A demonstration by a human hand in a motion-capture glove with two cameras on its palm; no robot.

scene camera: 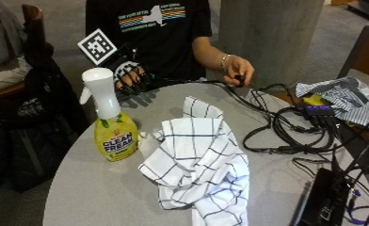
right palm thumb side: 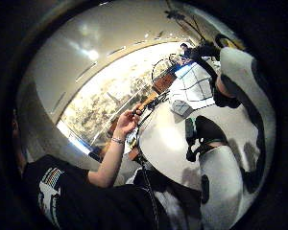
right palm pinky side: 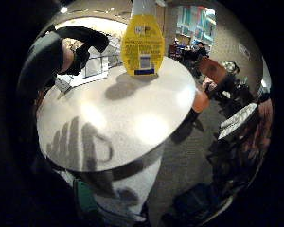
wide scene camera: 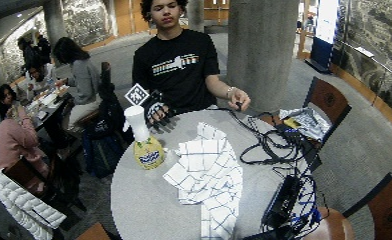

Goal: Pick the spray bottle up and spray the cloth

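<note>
The spray bottle (scene camera: 111, 123), in front of the gloved right hand (scene camera: 131, 78), looks like glossy yellow plastic with a white plastic trigger head and a paper-like label. The cloth (scene camera: 198, 165) beyond the hand is soft, matt, wrinkled fabric. The table (scene camera: 103, 193) under them is smooth grey with a light sheen.
</note>
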